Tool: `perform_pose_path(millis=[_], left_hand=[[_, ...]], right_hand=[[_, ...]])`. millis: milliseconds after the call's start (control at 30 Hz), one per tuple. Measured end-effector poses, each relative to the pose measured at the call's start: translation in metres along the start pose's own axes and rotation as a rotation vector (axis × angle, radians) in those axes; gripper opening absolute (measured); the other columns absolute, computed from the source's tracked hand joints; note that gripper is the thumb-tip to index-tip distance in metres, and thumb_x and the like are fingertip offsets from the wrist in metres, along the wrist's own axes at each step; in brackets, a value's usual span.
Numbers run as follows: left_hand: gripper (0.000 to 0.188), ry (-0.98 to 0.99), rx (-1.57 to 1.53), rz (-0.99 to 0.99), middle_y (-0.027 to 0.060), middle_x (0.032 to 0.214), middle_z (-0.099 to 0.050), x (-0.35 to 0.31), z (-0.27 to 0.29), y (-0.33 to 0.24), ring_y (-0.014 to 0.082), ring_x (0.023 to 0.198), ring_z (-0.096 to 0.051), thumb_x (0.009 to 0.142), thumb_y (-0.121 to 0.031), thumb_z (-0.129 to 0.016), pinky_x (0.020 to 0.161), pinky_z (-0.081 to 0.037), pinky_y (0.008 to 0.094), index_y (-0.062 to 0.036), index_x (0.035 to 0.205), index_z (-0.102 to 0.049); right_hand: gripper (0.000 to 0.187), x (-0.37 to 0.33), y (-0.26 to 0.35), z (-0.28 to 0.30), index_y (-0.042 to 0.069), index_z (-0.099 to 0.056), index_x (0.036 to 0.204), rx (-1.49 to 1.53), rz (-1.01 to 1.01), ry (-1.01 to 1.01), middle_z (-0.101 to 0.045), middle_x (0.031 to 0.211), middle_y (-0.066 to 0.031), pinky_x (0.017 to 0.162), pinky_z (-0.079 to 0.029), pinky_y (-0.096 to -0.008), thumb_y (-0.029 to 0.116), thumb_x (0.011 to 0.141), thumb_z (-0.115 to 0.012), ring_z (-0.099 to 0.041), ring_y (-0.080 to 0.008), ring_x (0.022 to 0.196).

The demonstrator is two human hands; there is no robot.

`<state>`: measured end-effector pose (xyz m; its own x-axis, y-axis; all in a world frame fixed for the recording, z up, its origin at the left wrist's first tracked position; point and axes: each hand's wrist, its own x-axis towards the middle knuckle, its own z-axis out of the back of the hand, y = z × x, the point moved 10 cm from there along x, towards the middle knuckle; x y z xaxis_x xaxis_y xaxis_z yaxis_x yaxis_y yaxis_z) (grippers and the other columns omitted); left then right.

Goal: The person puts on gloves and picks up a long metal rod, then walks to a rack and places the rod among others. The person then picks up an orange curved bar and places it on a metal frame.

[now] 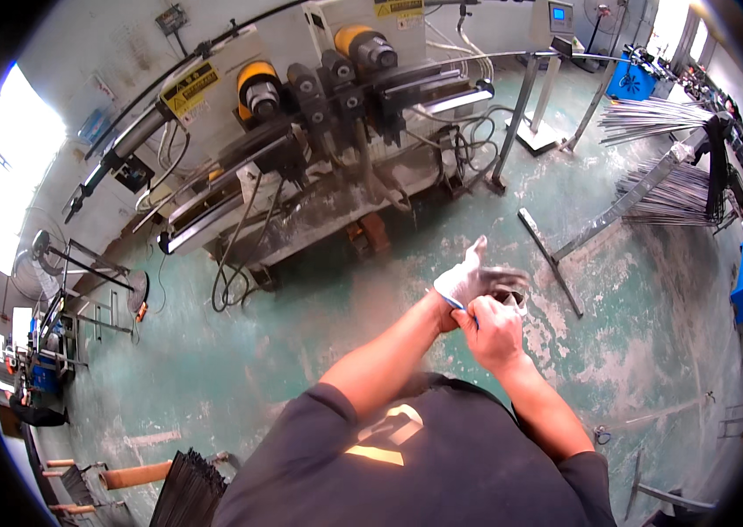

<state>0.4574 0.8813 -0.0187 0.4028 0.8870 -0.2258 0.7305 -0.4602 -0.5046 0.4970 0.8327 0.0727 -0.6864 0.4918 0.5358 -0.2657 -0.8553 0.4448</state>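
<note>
With the bare right hand (494, 335) clamped on the blue-edged cuff (451, 301) of the white fabric glove (463, 283) covering the spread left hand (480, 280), an uneven tug could bunch or tear it.

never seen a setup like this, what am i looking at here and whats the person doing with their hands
This is one picture, from a wide fisheye camera on the person's head, looking down; that's why the edges bend and the corners are black. No robot here: the two arms are the person's own. The left hand, fingers spread, wears a white glove. The bare right hand grips that glove near its blue-edged cuff. Below them is a worn green floor. A large machine stands ahead, and bundles of thin rods lie off to the right.
</note>
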Motion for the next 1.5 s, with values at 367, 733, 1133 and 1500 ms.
perform_pose_path(millis=[367, 733, 1133, 1500], left_hand=[[0.071, -0.148, -0.130, -0.444, 0.0163, 0.162, -0.049, 0.002, -0.015, -0.059, 0.0286, 0.151, -0.044, 0.114, -0.054, -0.040, 0.131, -0.029, 0.0440, 0.0048, 0.152, -0.048], [0.046, -0.439, 0.188, -0.450, 0.0092, 0.129, -0.071, 0.008, 0.015, -0.067, 0.0231, 0.113, -0.063, 0.110, -0.048, -0.055, 0.108, -0.045, 0.0415, -0.0104, 0.134, -0.067], [0.025, -0.476, 0.754, -0.433, 0.0113, 0.128, -0.071, 0.030, 0.142, 0.020, 0.0210, 0.117, -0.065, 0.108, -0.027, -0.051, 0.105, -0.050, 0.0364, -0.0160, 0.120, -0.069], [0.033, -0.609, 1.215, -0.405, 0.0165, 0.123, -0.074, 0.015, 0.195, 0.121, 0.0310, 0.112, -0.070, 0.099, -0.036, -0.065, 0.098, -0.054, 0.0450, -0.0120, 0.121, -0.072]], right_hand=[[0.026, -0.007, -0.052, -0.021, 0.006, -0.068, 0.086, -0.306, -0.265, 0.315, -0.074, 0.082, -0.0187, 0.071, -0.060, -0.0516, 0.031, 0.093, -0.069, -0.075, -0.0389, 0.077], [0.034, 0.007, 0.003, -0.014, 0.000, -0.068, 0.070, 0.056, -0.100, 0.429, -0.069, 0.072, -0.0275, 0.074, -0.058, -0.0578, 0.029, 0.088, -0.064, -0.070, -0.0496, 0.074], [0.030, 0.016, -0.031, 0.035, 0.005, -0.072, 0.109, -0.112, -0.063, -0.231, -0.071, 0.086, -0.0147, 0.065, -0.057, -0.0450, 0.010, 0.081, -0.064, -0.071, -0.0360, 0.073], [0.026, -0.004, -0.050, -0.028, 0.009, -0.068, 0.091, 0.092, -0.163, 0.345, -0.075, 0.090, -0.0156, 0.076, -0.057, -0.0513, 0.034, 0.095, -0.074, -0.073, -0.0397, 0.084]])
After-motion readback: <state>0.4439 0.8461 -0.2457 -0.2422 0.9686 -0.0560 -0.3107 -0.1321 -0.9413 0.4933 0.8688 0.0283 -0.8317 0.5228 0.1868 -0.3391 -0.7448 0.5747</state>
